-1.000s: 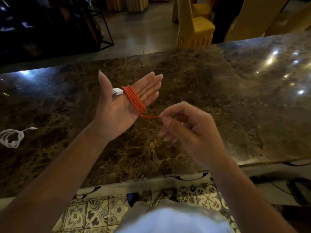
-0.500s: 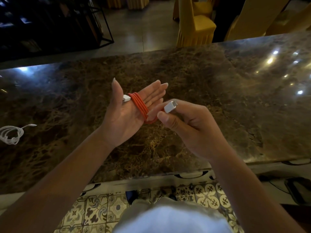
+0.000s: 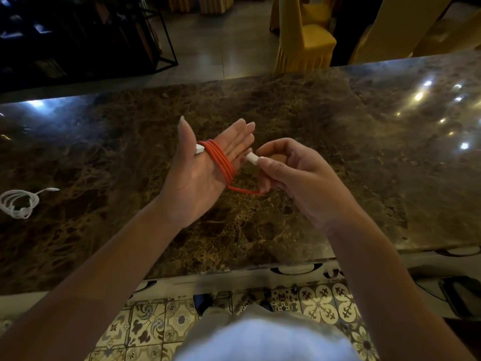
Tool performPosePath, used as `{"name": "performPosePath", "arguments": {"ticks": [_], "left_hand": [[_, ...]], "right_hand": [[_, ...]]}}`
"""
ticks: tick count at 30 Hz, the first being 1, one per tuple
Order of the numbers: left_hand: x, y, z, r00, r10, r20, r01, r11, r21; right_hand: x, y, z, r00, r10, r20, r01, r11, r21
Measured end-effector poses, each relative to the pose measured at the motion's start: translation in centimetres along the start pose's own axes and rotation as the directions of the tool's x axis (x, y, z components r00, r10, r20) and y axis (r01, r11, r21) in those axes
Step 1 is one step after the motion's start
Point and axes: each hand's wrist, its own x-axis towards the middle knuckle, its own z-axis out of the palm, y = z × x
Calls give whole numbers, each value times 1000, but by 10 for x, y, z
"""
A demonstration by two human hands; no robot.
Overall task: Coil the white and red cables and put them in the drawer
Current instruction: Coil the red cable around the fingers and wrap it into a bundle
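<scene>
The red cable (image 3: pixel 220 160) is wound in several loops around the flat fingers of my left hand (image 3: pixel 200 175), palm up above the marble counter. One white plug sticks out between thumb and forefinger. My right hand (image 3: pixel 294 178) pinches the cable's other white plug (image 3: pixel 252 158) just right of the left fingertips, and a short red tail runs from the coil under it. The white cable (image 3: pixel 18 203) lies coiled on the counter at the far left, its plug pointing right. No drawer is in view.
The brown marble counter (image 3: pixel 338 142) spans the view, with its near edge above a patterned tile floor (image 3: pixel 161 324). Yellow-covered chairs (image 3: pixel 304 35) stand beyond the far edge, and a dark metal rack (image 3: pixel 86 35) is at the back left.
My right hand has taken the last turn around the left fingers, and the free end has shortened until its white plug is pinched in my fingers beside the coil.
</scene>
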Motion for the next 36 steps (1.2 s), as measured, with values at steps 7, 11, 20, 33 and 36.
{"name": "performPosePath", "arguments": {"ticks": [7,11,20,33,36], "left_hand": [[2,1,2,1000,0,29,-2,998,64],[5,2,2,999,-5,33,1,995,104],[8,4,5,993,-61,98,56,997,58],[7,-6,7,999,-35,11,35,999,-20],[10,-4,8,1000,-17,3,17,1000,-22]], "right_hand": [[1,-3,-7,998,-34,48,45,968,-248],[8,-6,-7,997,-76,23,79,944,-319],[18,-10,-6,969,-178,170,245,756,-607],[19,-1,18,952,-290,-96,167,757,-631],[16,7,23,905,-380,-192,164,728,-666]]}}
